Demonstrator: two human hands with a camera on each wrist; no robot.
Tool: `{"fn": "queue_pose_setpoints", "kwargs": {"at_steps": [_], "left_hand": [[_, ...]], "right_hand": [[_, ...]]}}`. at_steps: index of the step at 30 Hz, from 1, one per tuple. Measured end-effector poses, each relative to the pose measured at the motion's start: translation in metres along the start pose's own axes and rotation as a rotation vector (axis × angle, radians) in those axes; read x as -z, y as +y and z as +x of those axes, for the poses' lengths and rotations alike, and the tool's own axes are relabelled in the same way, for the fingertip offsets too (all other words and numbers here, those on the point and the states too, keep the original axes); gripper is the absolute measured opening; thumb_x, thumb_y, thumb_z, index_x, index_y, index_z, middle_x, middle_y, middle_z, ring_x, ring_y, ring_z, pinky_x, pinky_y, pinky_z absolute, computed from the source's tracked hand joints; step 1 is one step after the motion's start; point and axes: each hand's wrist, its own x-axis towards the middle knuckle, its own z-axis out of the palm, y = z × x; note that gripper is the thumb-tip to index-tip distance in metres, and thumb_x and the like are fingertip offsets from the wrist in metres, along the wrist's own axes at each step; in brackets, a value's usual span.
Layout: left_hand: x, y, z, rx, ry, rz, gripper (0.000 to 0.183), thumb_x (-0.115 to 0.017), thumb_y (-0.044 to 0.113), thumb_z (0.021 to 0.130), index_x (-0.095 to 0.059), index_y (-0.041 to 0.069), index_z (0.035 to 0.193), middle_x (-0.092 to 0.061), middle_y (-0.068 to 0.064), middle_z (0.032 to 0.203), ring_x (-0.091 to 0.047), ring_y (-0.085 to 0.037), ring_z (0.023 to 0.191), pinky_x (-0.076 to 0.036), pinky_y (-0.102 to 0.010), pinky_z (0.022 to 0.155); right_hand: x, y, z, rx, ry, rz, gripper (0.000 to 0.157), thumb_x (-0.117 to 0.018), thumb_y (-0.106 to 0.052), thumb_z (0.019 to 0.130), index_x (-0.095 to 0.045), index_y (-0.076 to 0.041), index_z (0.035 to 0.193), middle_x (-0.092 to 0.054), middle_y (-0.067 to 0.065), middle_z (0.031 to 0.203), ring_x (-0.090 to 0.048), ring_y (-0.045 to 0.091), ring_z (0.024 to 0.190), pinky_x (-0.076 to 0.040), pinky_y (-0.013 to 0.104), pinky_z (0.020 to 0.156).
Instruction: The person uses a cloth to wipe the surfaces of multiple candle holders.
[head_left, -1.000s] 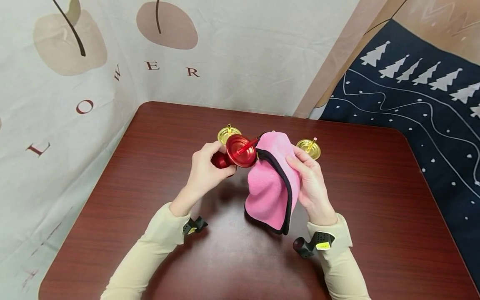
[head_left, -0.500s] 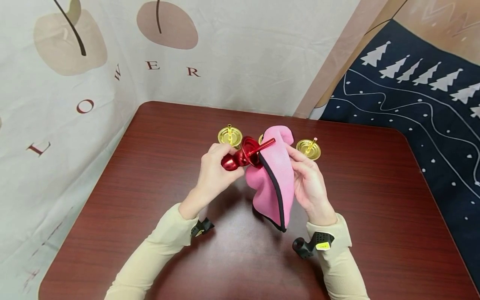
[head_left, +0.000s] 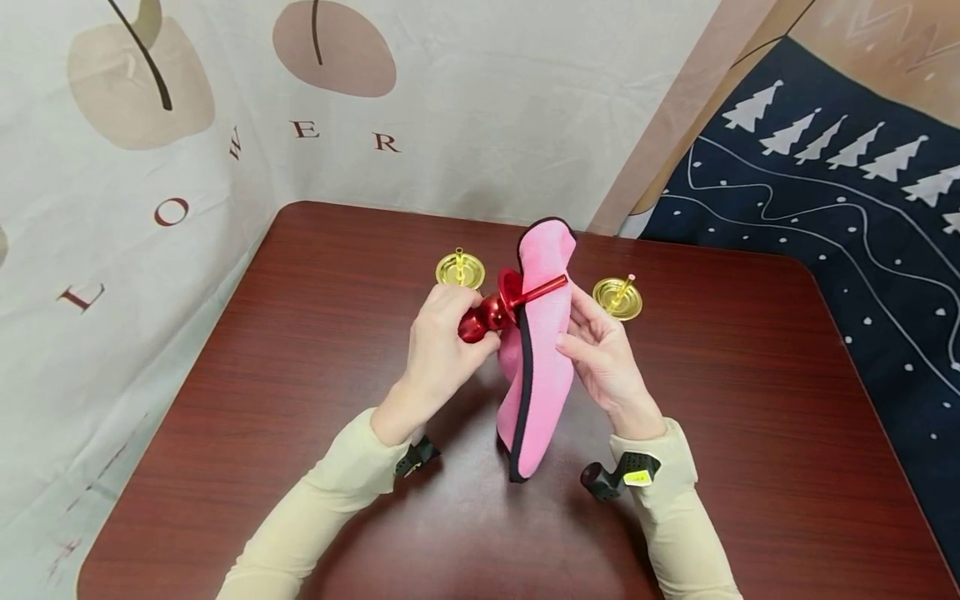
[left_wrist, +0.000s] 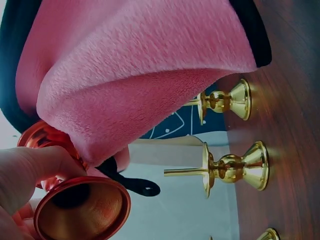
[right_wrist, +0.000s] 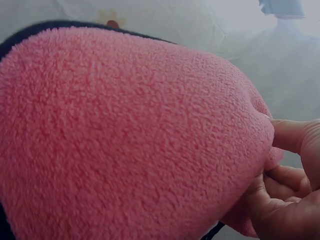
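Observation:
My left hand grips a shiny red candle holder by its stem, tilted on its side above the table. Its thin spike points right and lies across a pink cloth with black edging. In the left wrist view the hollow flared base of the candle holder faces the camera, and the cloth drapes against its other end. My right hand pinches the cloth from the right side. In the right wrist view thumb and fingers hold a fold of the cloth at its edge.
Gold candle holders stand upright at the back of the table: one at the left, one at the right. Another gold candle holder shows in the left wrist view. A printed curtain hangs behind the table's far edge.
My left hand has moved right and turned the red candle holder, so its spike now overlaps the cloth. My right hand has shifted slightly left, and the cloth stands narrower and taller.

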Motion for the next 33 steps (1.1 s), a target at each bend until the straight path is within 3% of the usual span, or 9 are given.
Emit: {"fn": "queue_pose_setpoints", "kwargs": {"at_steps": [7,13,26,30,33], "left_hand": [[-0.004,0.006,-0.001,-0.081,0.021,0.097,0.021,-0.072,0.000,0.064,-0.057,0.003,0.079,-0.054,-0.008,0.074,-0.049,-0.025,0.080,-0.042,-0.036,0.066],[-0.011,0.005,-0.003,-0.143,0.044,0.128,0.023,-0.070,-0.005,0.063,-0.052,0.003,0.075,-0.055,-0.009,0.072,-0.051,-0.026,0.078,-0.042,-0.037,0.067],[-0.014,-0.002,-0.004,-0.163,0.008,0.109,0.023,-0.072,-0.004,0.063,-0.054,0.002,0.076,-0.056,-0.009,0.073,-0.052,-0.026,0.078,-0.043,-0.036,0.067],[-0.011,-0.006,-0.005,-0.132,-0.018,0.089,0.026,-0.075,-0.002,0.060,-0.055,0.003,0.076,-0.058,-0.008,0.074,-0.051,-0.026,0.079,-0.043,-0.036,0.065],[-0.007,-0.010,-0.007,-0.075,-0.026,0.070,0.025,-0.074,0.000,0.060,-0.058,0.003,0.078,-0.060,-0.007,0.076,-0.051,-0.024,0.081,-0.042,-0.035,0.065]], "right_hand": [[-0.011,0.000,0.003,0.007,0.198,-0.128,0.039,-0.066,0.010,0.078,-0.065,-0.013,0.109,-0.063,0.005,0.099,-0.062,0.014,0.085,-0.053,0.025,0.073],[-0.018,0.000,0.007,-0.021,0.360,-0.190,0.039,-0.054,0.017,0.079,-0.068,-0.016,0.094,-0.065,0.002,0.083,-0.062,0.012,0.071,-0.054,0.024,0.066],[-0.015,-0.006,0.008,0.008,0.382,-0.207,0.038,-0.055,0.019,0.077,-0.069,-0.014,0.089,-0.067,0.002,0.078,-0.064,0.012,0.069,-0.054,0.024,0.065],[-0.011,-0.013,0.007,0.052,0.395,-0.161,0.038,-0.055,0.020,0.076,-0.070,-0.011,0.090,-0.067,0.004,0.078,-0.065,0.013,0.068,-0.054,0.024,0.062],[-0.005,-0.019,0.007,0.104,0.408,-0.104,0.029,-0.064,0.016,0.075,-0.070,-0.008,0.091,-0.066,0.006,0.079,-0.065,0.014,0.068,-0.054,0.025,0.060]]}}
